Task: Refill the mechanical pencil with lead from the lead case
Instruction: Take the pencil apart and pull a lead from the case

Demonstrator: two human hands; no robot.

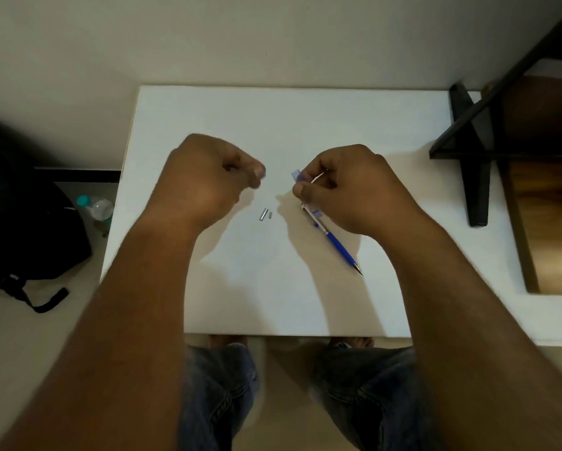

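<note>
A blue mechanical pencil (336,243) lies on the white table (273,288), tip toward the near right, its upper end under my right hand. My right hand (348,187) holds a small translucent blue lead case (297,176) pinched between thumb and fingers above the table. My left hand (208,177) is closed in a loose fist to the left of it, thumb pressed to forefinger; something small and bluish shows at the fingertips, too blurred to name. Two small silver parts, a cap (263,214) and a tiny piece (270,215), lie between the hands.
A black frame (475,151) stands on the table's right side beside a wooden surface (546,222). A black bag (22,222) and a plastic bottle (98,209) sit on the floor at left. My knees show below the table's near edge.
</note>
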